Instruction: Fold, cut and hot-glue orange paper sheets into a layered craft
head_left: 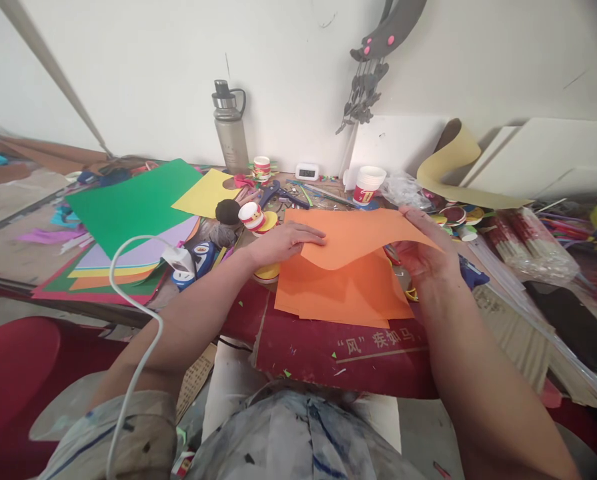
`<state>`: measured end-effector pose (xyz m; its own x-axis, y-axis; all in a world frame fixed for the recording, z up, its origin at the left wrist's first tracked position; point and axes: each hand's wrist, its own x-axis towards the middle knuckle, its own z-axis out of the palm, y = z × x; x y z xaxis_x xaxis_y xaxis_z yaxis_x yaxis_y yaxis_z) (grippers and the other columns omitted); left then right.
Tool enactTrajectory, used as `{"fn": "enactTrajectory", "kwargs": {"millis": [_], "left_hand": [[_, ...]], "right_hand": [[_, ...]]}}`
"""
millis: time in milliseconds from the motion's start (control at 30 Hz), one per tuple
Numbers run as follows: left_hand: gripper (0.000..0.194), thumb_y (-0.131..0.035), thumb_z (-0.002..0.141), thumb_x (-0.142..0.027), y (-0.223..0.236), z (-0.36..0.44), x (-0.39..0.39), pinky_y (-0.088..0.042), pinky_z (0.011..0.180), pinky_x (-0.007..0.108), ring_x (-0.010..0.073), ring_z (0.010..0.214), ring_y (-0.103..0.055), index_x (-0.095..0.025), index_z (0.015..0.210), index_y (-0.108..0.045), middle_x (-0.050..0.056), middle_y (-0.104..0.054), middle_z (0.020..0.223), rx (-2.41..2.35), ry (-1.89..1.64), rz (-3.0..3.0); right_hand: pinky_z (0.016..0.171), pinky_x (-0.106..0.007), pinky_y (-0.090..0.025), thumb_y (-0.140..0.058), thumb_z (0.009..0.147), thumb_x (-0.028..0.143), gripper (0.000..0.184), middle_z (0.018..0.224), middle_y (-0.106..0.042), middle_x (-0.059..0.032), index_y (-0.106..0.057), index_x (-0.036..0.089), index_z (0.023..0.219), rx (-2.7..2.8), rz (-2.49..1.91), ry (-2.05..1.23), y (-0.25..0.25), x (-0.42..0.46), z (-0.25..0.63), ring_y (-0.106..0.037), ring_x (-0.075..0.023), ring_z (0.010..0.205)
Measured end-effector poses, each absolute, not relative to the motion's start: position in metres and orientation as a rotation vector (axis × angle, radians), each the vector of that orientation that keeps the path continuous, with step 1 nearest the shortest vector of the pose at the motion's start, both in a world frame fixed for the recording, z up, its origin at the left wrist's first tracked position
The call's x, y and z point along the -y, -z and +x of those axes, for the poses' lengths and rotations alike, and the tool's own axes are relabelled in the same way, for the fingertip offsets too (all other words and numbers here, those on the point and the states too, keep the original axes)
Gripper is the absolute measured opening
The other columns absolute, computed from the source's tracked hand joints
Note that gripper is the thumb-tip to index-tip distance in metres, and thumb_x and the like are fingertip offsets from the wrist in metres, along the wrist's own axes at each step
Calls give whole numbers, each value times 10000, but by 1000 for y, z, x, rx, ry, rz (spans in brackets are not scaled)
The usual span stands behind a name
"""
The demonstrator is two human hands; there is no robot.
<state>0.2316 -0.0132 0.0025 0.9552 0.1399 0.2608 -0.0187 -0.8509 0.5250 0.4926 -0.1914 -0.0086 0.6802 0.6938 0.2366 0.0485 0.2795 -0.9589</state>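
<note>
Two bare hands share one orange sheet [358,230], raised at its front edge over other orange sheets [343,300] that lie on a red board [298,360] on the counter [8,247]. The right hand [423,257] has its grip closed on the sheet's right edge, probably so that the limp paper does not slump. The left hand [293,241] lays its fingers over the left part, apparently as a steady; whether its thumb closes a grip beneath, I cannot tell. The board seems to give the paper a flat bed amid scraps, while paper cups [369,185] and a bottle [231,133] stand farther back, likely clear of both forearms.
</note>
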Motion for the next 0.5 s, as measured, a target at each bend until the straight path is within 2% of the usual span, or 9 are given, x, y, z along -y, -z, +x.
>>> {"fn": "enactTrajectory", "kwargs": {"millis": [100, 200, 300, 400, 500], "left_hand": [[571, -503, 854, 16, -6, 228, 11, -462, 1206, 459, 251, 1320, -689, -286, 1227, -812, 35, -761, 1370, -121, -377, 2525], [583, -504, 812, 24, -9, 226, 11, -466, 1207, 467, 253, 1289, -705, -278, 1201, -817, 31, -784, 1319, -178, -372, 2497], [543, -501, 828, -4, -11, 224, 11, -477, 1195, 429, 240, 1286, -705, -258, 1195, -810, 37, -788, 1308, -209, -387, 2473], [467, -520, 865, -44, -14, 222, 10, -492, 1166, 402, 238, 1262, -714, -242, 1171, -812, 49, -793, 1293, -199, -379, 2473], [390, -580, 866, -67, -16, 222, 7, -512, 1124, 389, 244, 1203, -736, -253, 1095, -833, 41, -814, 1225, -174, -319, 2461]], "right_hand": [[630, -320, -580, -771, 789, 431, 240, 829, -695, -17, -692, 244, 917, 667, -1190, -517, 6, 192, 489, -671, -176, 701], [670, -303, -591, -700, 794, 355, 190, 869, -736, -49, -720, 214, 921, 584, -1196, -580, 1, 192, 484, -698, -176, 764], [728, -324, -611, -671, 746, 287, 149, 898, -763, -60, -703, 235, 881, 581, -1267, -622, -3, 192, 481, -732, -199, 839], [737, -357, -602, -739, 664, 246, 202, 878, -757, -35, -686, 248, 858, 703, -1395, -598, -5, 194, 484, -715, -205, 785], [711, -422, -591, -696, 757, 306, 116, 817, -729, -60, -701, 248, 857, 1011, -1720, -390, -7, 199, 496, -686, -247, 726]]}}
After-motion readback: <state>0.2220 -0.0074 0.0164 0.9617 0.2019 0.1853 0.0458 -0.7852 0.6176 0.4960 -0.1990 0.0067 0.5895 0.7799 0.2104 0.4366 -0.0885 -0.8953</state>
